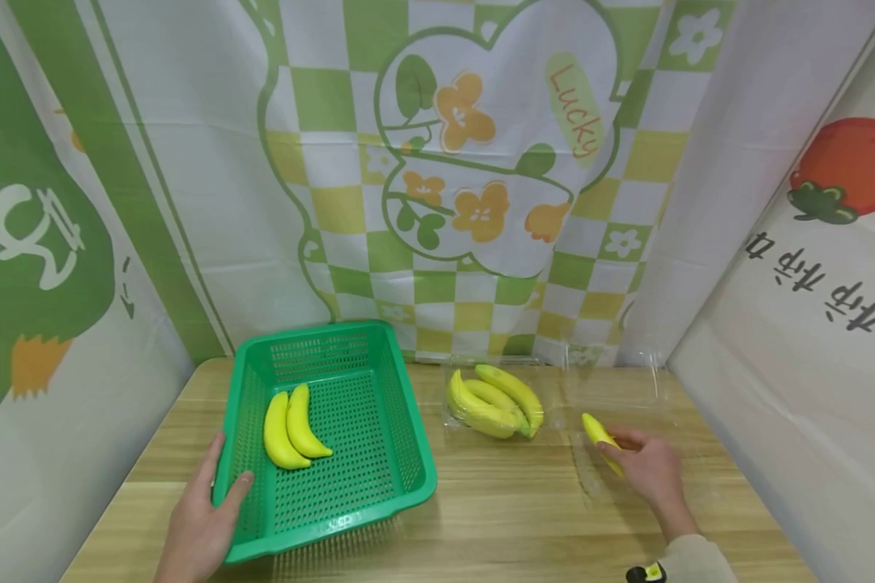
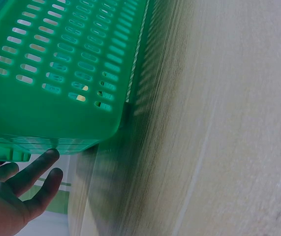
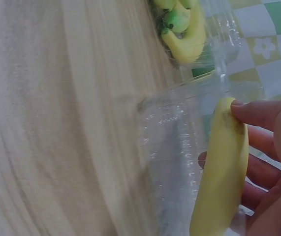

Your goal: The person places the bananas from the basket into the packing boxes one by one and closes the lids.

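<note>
My left hand grips the left rim of a green plastic basket, thumb on the inner side and fingers along the outer wall. In the left wrist view its fingers show at the perforated basket wall. Two yellow bananas lie side by side on the basket floor, towards its left. My right hand pinches another banana between thumb and fingers, over a clear plastic container. The right wrist view shows this banana lengthwise, with the clear plastic behind it.
Between basket and right hand, a clear plastic box holds several bananas. A transparent lid stands up at the back right. All rest on a wooden table, with printed cloth hanging behind and at both sides.
</note>
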{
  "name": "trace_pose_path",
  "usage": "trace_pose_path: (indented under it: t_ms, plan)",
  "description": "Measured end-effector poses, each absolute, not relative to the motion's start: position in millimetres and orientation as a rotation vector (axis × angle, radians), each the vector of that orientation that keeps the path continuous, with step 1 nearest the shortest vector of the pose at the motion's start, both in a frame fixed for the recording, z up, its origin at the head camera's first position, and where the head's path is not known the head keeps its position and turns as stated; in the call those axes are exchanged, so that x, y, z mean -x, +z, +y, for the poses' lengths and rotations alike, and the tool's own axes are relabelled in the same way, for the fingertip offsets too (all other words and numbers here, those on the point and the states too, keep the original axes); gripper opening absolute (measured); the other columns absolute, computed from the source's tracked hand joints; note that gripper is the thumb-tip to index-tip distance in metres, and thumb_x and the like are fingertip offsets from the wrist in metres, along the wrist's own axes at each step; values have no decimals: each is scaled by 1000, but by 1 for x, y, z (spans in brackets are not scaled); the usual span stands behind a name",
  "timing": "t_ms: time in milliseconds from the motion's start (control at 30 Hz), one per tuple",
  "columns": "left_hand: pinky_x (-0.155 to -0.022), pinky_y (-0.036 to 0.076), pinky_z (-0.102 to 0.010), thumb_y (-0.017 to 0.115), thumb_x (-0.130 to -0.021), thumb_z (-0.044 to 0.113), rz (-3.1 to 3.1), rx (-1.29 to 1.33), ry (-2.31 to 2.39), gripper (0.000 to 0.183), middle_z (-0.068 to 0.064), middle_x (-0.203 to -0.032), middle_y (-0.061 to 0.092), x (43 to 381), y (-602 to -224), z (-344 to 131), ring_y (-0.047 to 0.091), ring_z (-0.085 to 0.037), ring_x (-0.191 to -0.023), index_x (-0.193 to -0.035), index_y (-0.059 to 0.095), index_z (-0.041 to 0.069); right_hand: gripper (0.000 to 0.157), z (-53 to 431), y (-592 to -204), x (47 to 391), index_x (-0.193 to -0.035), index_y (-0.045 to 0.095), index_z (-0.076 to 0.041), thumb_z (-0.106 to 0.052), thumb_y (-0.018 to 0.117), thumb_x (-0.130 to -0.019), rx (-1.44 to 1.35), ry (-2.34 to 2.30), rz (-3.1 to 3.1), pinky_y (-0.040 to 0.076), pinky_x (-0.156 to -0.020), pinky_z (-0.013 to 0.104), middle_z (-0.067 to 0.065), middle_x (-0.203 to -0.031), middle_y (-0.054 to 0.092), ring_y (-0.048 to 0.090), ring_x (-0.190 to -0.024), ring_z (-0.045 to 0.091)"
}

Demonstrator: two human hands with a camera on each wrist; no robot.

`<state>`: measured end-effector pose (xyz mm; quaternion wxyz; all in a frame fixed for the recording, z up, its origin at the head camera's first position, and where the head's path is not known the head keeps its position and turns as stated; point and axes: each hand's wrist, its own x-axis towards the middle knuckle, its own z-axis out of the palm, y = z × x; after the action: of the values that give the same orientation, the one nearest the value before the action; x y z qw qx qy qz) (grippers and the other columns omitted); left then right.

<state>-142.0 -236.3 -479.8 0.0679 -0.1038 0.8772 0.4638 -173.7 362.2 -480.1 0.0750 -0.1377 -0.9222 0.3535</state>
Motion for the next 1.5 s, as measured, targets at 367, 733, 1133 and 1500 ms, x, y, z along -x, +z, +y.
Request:
trace_pose_path:
  t_ms: [367,733,1133,1500]
  plan:
    - [-123,14,-81,41,-113,49,2636,330,1399,81,-17,-178,-12,142,-480,-236,1,-58,-160,-168,-16,34,43,359,-490,174,-128,77,-6,-32,79,-95,339,872,-2866,56,-100,62,21,-128,75,69,-123,47]
    - [-124,14,-80,40,-113,50,2623,336,1391,81,-17,-178,-13,142,-479,-237,1,-58,-161,-168,-17,35,43,359,-494,173,-128,78,-9,-33,81,-93,294,740,-2935,59,-90,61,19,-127,76,72,-116,46]
    - [-124,13,-80,41,-113,50,2624,328,1404,81,-17,-178,-12,141,-479,-236,1,-58,-161,-168,-17,36,55,363,-490,174,-140,68,-1,-38,75,-99,427,1022,-2819,56,-107,57,19,-134,73,72,-123,41]
    - [-123,14,-82,42,-113,49,2641,311,1418,81,-18,-178,-11,140,-479,-236,2,-60,-160,-169,-15,34,74,365,-476,172,-154,55,-8,-51,75,-98,476,1261,-2688,57,-88,12,16,-150,63,67,-133,35]
